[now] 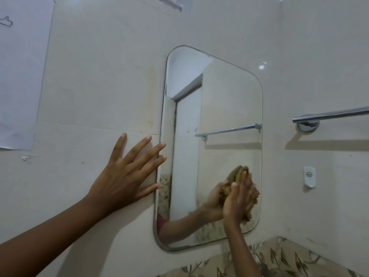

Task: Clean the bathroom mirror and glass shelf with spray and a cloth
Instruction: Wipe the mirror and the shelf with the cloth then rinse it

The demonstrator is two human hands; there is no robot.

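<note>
A rounded rectangular mirror hangs on the cream tiled wall. My right hand presses a bunched brown cloth against the glass near the mirror's lower right corner; hand and cloth are reflected just to the left. My left hand lies flat on the wall left of the mirror, fingers spread, fingertips touching the mirror's left edge. No spray bottle or glass shelf is in view.
A chrome towel rail juts from the right wall, with a small white hook below it. A paper sheet is taped at upper left. A band of leaf-patterned tiles runs below the mirror.
</note>
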